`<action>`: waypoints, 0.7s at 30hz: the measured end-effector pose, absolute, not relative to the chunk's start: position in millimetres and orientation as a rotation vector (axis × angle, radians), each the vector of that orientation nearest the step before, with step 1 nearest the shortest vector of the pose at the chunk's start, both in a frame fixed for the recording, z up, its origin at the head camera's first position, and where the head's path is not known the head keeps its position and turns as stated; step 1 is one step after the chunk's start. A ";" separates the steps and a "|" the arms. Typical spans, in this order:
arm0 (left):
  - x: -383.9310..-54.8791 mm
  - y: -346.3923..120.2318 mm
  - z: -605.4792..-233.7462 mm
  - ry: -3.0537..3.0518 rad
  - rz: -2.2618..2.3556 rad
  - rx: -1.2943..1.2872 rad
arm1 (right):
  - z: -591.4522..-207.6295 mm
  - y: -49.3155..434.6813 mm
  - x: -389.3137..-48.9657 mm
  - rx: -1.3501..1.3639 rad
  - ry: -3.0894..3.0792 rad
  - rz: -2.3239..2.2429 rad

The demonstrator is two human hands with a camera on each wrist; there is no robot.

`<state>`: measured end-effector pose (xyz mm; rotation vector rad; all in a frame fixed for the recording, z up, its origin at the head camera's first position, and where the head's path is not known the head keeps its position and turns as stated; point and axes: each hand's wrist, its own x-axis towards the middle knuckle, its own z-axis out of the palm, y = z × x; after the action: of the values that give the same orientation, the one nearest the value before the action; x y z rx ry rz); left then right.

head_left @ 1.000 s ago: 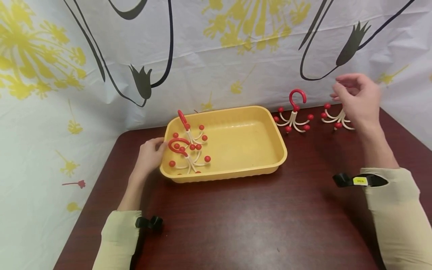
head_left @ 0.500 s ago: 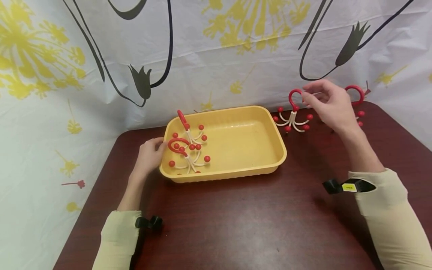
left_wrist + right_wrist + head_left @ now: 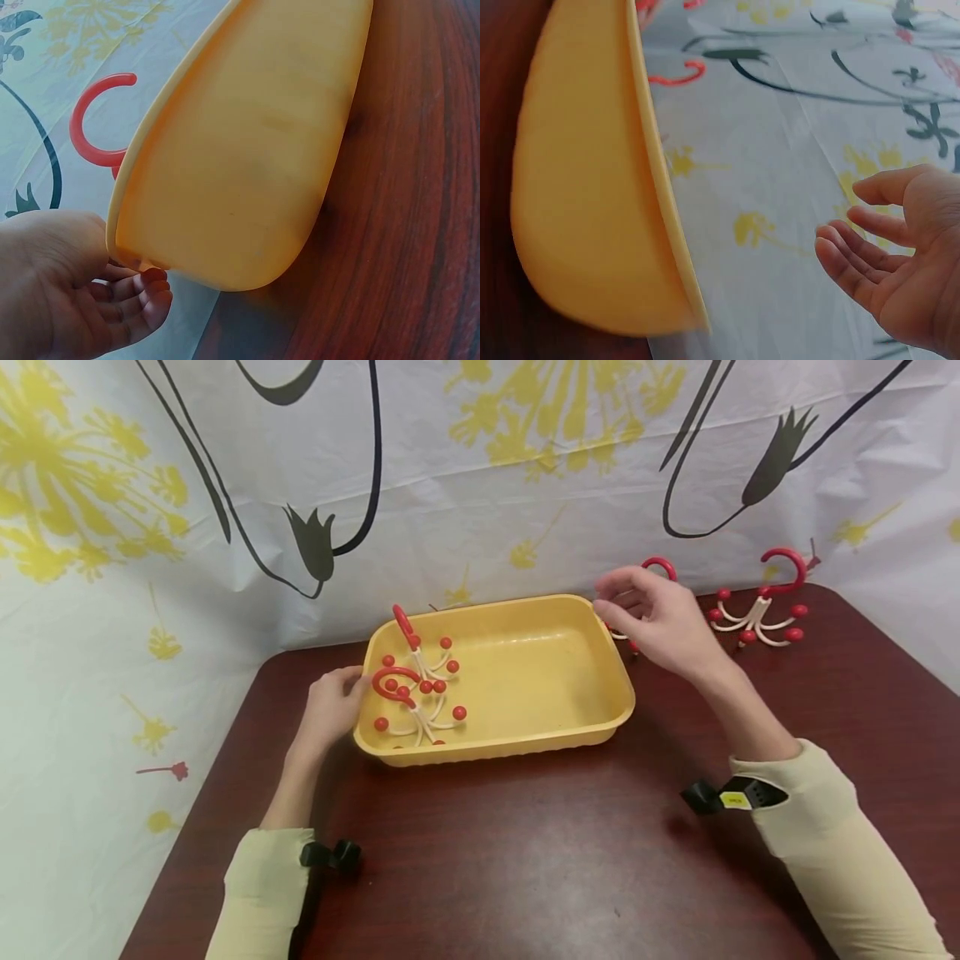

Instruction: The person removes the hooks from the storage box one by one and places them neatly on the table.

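Observation:
The yellow plastic tray (image 3: 525,747) sits on the table with two hook hangers in its left end; each has a red hook and cream arms tipped with red balls. One is the front hanger (image 3: 420,722), the other the back hanger (image 3: 412,639). My left hand (image 3: 333,702) pinches the tray's left rim; in the left wrist view its fingers curl at the rim's corner. My right hand (image 3: 660,618) hovers by the tray's back right corner, fingers relaxed and holding nothing. It partly hides a third hanger (image 3: 660,567) behind it.
Another hanger (image 3: 761,606) stands upright on the dark red-brown table (image 3: 525,860) at the back right. A white plastic sheet (image 3: 480,510) with yellow and dark plant prints hangs right behind the table and along its left side.
My right hand has moved left from the far right hanger, past the nearer one, to the tray's back right corner. The left hand and tray have stayed put.

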<state>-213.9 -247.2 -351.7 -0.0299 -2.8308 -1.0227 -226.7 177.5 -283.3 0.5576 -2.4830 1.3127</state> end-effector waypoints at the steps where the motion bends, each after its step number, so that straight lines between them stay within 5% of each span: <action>1: -213.9 -247.1 -351.6 -2.831 -1.022 -0.028 | -283.3 172.6 -225.2 0.585 -2.485 1.308; 21: -214.1 -247.7 -352.6 -2.820 -1.027 -0.034 | -297.1 64.2 -216.7 1.038 -2.417 1.422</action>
<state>-214.1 -247.7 -352.6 -0.0342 -2.8204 -1.0266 -216.7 64.2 -297.1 1.0378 -2.4175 1.4221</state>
